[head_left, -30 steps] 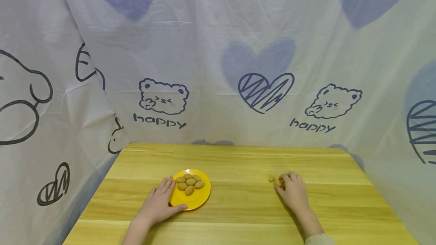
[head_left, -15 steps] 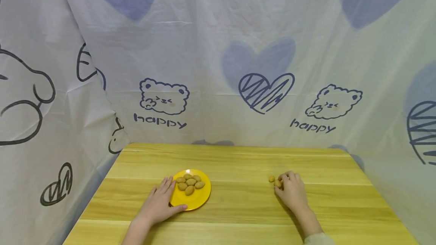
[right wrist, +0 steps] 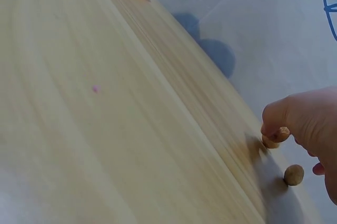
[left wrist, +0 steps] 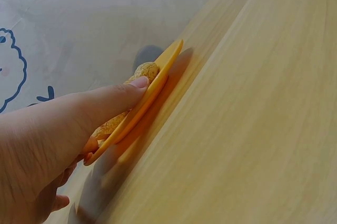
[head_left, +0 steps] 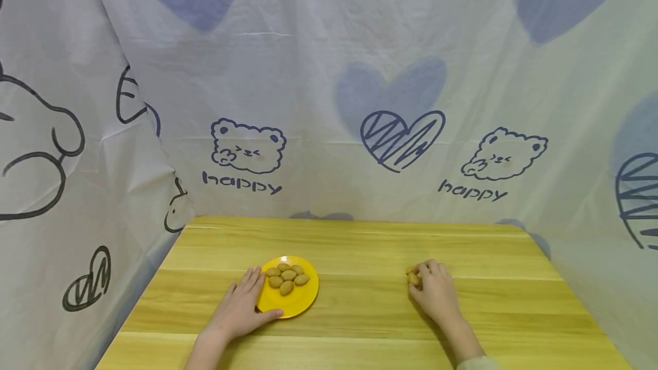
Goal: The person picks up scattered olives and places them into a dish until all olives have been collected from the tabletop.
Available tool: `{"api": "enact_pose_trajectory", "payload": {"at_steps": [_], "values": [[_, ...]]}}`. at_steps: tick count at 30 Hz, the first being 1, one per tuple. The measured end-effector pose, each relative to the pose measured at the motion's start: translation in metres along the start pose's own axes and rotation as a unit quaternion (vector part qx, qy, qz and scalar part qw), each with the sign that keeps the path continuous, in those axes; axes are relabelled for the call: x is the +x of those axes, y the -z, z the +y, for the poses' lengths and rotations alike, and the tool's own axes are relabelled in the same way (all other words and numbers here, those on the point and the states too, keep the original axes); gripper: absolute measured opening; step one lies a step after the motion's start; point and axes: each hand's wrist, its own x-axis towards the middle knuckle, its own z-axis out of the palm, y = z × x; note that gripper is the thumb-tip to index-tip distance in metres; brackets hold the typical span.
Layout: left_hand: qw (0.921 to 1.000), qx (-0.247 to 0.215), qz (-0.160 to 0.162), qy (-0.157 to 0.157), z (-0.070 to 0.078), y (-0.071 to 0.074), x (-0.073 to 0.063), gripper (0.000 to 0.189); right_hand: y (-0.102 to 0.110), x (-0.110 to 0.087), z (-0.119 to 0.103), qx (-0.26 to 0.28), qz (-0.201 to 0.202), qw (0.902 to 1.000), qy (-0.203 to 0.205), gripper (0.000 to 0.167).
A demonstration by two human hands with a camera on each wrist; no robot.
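The left hand [head_left: 240, 306] lies spread along the left side of a yellow plate [head_left: 295, 306], its fairly straight fingers touching the far-left rim and its thumb over the near rim. Several light-brown oval nuts in the shell [head_left: 289, 274] sit together on the plate. In the left wrist view a wrinkled nut [left wrist: 147, 70] shows just beyond the thumb. On the right, the right hand [head_left: 437, 293] has thumb and fingers curled at a small group of nuts [head_left: 413, 280] on the table. In the right wrist view it pinches one nut [right wrist: 282, 134], with another nut [right wrist: 294, 175] apart from it.
The wooden table [head_left: 354, 313] stretches between the plate and the right hand. A pale cloth [head_left: 319, 73] printed with hearts and bears hangs behind the table and along both sides.
The right hand has shifted slightly left, closer to the leftmost nut, and the middle nut has moved left too. The left hand and plate stay in place.
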Motion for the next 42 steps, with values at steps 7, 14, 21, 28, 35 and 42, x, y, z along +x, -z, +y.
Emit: {"api": "enact_pose_trajectory", "payload": {"at_steps": [7,14,21,28,35,42], "values": [[1.0,0.001,-0.003,0.001,0.001,-0.001,-0.001,0.107,-0.003,-0.003,-0.008,0.0,0.014,0.9996,0.023,0.03],[1.0,-0.003,-0.002,0.002,0.0,-0.002,-0.002,0.108,-0.006,-0.003,-0.016,-0.001,0.01,0.9995,0.029,0.028],[1.0,-0.001,-0.001,0.002,-0.002,-0.002,0.0,0.108,-0.007,-0.002,-0.024,0.002,0.002,0.9992,0.039,0.027],[1.0,-0.001,0.0,0.001,-0.001,-0.001,0.001,0.108,-0.008,-0.002,-0.033,-0.005,0.016,0.9981,0.06,0.028],[1.0,0.0,0.0,0.002,0.0,-0.001,0.001,0.108,-0.011,0.0,-0.043,0.017,0.008,0.9975,0.068,0.027],[1.0,-0.001,-0.001,0.004,0.001,-0.001,0.0,0.107,-0.016,0.001,-0.054,0.014,0.011,0.9965,0.082,0.028]]}}
